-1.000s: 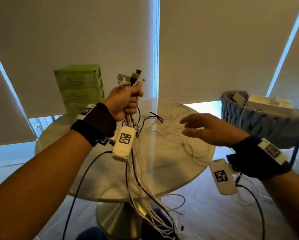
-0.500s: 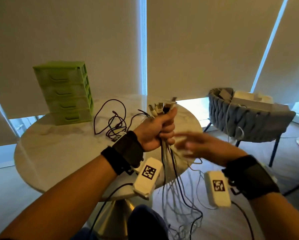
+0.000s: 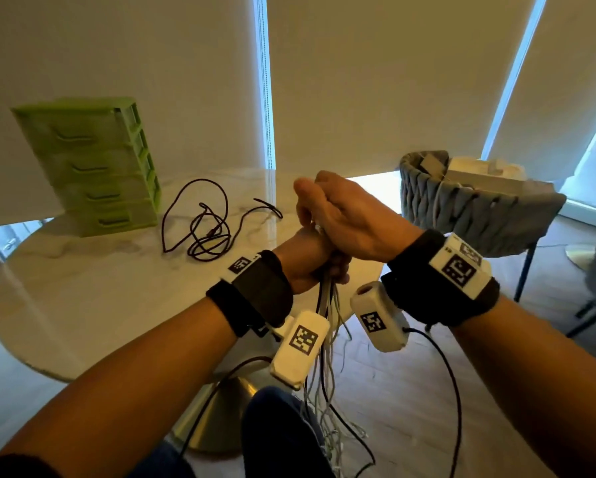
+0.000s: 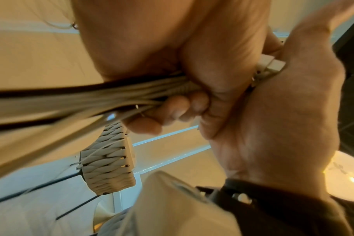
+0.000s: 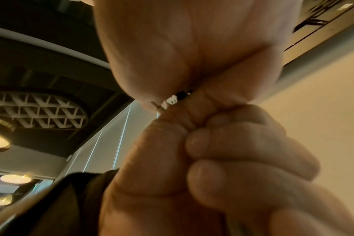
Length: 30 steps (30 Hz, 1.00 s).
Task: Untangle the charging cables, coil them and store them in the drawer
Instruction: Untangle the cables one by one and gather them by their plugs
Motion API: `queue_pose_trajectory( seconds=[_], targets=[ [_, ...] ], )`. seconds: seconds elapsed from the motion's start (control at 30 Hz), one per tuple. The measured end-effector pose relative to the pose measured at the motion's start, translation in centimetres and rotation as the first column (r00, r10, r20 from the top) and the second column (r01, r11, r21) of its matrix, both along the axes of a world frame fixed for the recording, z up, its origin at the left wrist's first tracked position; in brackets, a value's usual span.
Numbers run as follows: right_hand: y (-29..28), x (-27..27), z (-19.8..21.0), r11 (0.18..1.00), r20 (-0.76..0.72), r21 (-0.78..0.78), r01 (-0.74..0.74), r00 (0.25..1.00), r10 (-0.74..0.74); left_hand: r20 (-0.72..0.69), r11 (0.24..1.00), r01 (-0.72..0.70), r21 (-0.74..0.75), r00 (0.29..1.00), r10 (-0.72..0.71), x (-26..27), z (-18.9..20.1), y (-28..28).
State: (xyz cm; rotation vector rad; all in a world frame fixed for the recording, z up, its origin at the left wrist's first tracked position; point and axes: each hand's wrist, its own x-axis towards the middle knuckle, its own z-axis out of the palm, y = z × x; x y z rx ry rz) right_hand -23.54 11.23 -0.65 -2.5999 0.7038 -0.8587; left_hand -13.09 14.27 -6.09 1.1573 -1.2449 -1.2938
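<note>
Two hands meet above the near right edge of the round marble desk [image 3: 82, 288]. Left hand [image 3: 310, 260] is clenched around a bundle of charging cables [image 3: 326, 326], mostly white with at least one black strand; the wrist view shows its fingers [image 4: 172, 111] curled tight under the bundle, with white plug ends [image 4: 273, 63] poking out at the top of the fist. Right hand [image 3: 345, 215] sits on top of the left, fingers bent down over the plug ends; from its own wrist camera a small white and black connector [image 5: 176, 99] shows wedged between thumb and fingers. It seems to pinch there, though which cable it has cannot be told.

Below the left fist the bundle hangs off the desk edge, past the wrist cameras, down to a loose tangle on the floor [image 3: 410, 391] near the person's knee.

Separate black cable [image 3: 203, 222] lies in loose loops on the desk, left of the hands, apart from the bundle.

Green drawer unit [image 3: 96, 167] stands at the far left of the desk, four drawers, all closed.

Grey woven chair [image 3: 472, 208] stands right of the desk, with pale boxes and a white cord on the seat. Closed roller blinds [image 3: 376, 81] behind.
</note>
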Motion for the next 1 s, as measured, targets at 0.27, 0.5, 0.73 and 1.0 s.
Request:
queue_pose_trajectory(
  seconds=[0.27, 0.5, 0.73, 1.0],
  targets=[
    [-0.6, 0.0, -1.4, 0.994, 0.044, 0.090, 0.061, 0.997, -0.065, 0.040, 0.996, -0.092, -0.006, 0.995, 0.092, -0.8, -0.3, -0.9],
    [-3.1, -3.8, -6.5, 0.477, 0.767, 0.562, -0.676, 0.642, 0.008, -0.244, 0.999, -0.028, -0.032, 0.970, 0.020, -1.1, 1.6, -1.4],
    [-2.4, -4.2, -13.0, 0.482, 0.222, 0.837, -0.261, 0.965, 0.139, -0.222, 0.992, 0.125, 0.032, 0.968, -0.115, -1.5, 2.5, -1.4],
    [-4.6, -4.8, -14.4, 0.841, 0.168, 0.535, 0.081, 0.965, -0.200, -0.307, 0.995, 0.094, -0.038, 0.946, -0.101, -1.8, 3.3, -1.5]
  ],
)
